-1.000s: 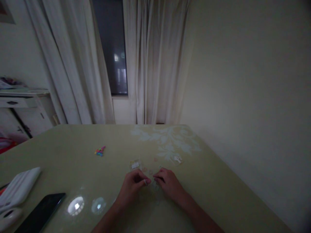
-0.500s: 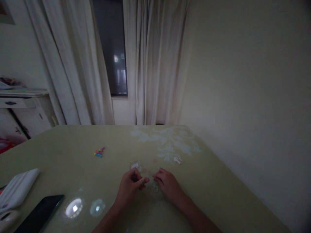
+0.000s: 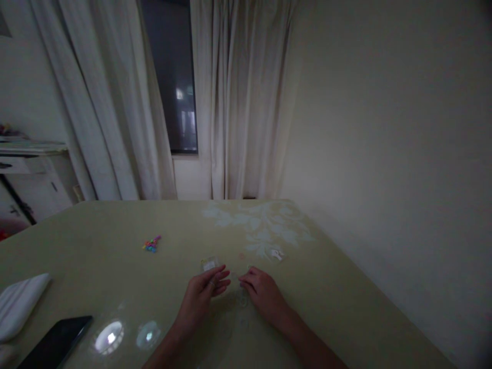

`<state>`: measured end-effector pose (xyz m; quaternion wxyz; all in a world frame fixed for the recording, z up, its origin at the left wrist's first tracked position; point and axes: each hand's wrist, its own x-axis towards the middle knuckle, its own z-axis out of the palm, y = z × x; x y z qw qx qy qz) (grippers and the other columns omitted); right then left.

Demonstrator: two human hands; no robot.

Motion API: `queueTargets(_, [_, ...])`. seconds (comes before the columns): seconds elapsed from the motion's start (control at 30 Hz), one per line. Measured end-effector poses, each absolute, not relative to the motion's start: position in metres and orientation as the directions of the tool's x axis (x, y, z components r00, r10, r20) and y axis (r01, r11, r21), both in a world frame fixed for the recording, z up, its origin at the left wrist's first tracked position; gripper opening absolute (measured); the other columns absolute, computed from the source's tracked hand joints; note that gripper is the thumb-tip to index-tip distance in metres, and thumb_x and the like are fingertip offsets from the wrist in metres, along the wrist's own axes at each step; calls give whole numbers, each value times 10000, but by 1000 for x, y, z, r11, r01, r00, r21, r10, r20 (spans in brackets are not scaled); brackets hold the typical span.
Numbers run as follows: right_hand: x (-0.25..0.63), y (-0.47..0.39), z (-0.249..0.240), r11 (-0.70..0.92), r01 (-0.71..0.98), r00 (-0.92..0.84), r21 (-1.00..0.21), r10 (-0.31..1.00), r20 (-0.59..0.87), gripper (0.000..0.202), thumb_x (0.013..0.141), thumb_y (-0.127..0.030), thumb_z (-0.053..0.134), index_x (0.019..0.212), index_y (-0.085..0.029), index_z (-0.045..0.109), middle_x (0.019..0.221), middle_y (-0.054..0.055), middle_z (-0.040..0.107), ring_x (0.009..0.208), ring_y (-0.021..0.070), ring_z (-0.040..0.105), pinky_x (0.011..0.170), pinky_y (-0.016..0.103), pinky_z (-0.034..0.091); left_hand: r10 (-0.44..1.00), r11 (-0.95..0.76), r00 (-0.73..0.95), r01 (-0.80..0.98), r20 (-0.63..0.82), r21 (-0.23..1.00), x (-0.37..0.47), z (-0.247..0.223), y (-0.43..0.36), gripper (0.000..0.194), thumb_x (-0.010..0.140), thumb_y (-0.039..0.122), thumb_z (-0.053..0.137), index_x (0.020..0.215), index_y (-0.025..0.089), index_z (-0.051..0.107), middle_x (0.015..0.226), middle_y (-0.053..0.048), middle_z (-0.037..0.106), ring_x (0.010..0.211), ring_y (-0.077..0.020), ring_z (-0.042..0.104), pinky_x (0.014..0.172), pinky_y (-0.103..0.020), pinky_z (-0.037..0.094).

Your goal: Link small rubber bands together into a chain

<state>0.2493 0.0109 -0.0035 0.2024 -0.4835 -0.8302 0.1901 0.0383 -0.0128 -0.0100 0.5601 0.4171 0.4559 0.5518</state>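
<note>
Pale pieces [image 3: 242, 299] beside the right hand [image 3: 263, 291] are hard to distinguish.

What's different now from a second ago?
The left hand has drawn slightly away from the right, and its fingers have straightened; whether it let anything go is unclear. The right hand remains with fingertips bunched. The colourful pieces, clear packet and black phone stay put on the table.

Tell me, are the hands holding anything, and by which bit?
The left hand looks open, with no held thing visible. The right hand is pinched, but it's too blurry to tell whether it holds anything, or where.
</note>
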Motion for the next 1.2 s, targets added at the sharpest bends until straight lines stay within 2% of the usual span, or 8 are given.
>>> queueTargets(0.13, [249,11,-2,451,742,-446,-497,884,136,273,1044,-197,540,1095,-209,808,1009,74,717,959,193,676,870,246,466,1000,-12,-2,-286,11,958,35,-8,-10,797,638,752,828,1179,175,731,1173,-208,792,1065,-340,775,971,-482,600])
queueTargets(0.2, [250,11,-3,445,744,-444,-499,887,128,271,1043,-198,540,1100,-208,805,1014,73,716,961,191,676,874,247,468,1000,-27,-10,-240,26,970,34,-6,-11,776,666,773,794,1170,188,719,1107,-186,814,997,-314,792,852,-418,634])
queueTargets(0.3, [250,12,-4,449,734,-442,-509,885,144,259,1040,-200,553,1090,-204,807,1017,71,716,960,188,675,876,245,468,999,13,-47,5,-13,1000,32,-3,-14,659,694,803,742,818,155,730,672,-116,788,555,-230,733,487,-274,529])
queueTargets(0.4, [251,12,-4,451,727,-437,-518,886,158,256,1041,-202,558,1095,-206,808,1015,68,719,956,185,677,872,243,468,997,54,-72,197,-40,979,32,0,-18,719,720,849,664,502,168,588,370,-45,581,317,-146,520,369,-231,356])
queueTargets(0.57, [252,15,-5,449,708,-414,-544,889,196,226,1028,-193,594,1089,-194,812,1002,74,736,955,187,687,875,243,474,996,87,20,2,-87,996,34,0,-17,765,663,916,628,678,153,680,559,-102,736,455,-201,671,453,-273,507])
queueTargets(0.83, [254,19,-3,417,659,-355,-626,906,231,209,994,-136,632,1100,-187,806,1056,74,781,991,191,705,921,260,476,994,42,105,-186,-23,982,29,4,-17,721,669,730,813,1106,161,749,1180,-191,793,1029,-317,783,934,-441,616])
queueTargets(1.07, [254,19,0,440,690,-453,-575,882,131,178,970,-154,676,1058,-187,828,992,74,776,945,186,703,888,253,479,998,-55,-18,36,55,998,29,4,-17,334,694,475,850,809,169,783,678,-56,778,591,-197,709,582,-280,560])
queueTargets(1.2, [253,17,3,449,683,-488,-576,867,98,163,957,-172,696,1038,-205,833,997,59,799,942,190,714,899,256,474,998,-50,-21,53,51,997,28,-2,-15,283,714,439,825,803,170,807,680,-65,783,650,-217,728,632,-292,576])
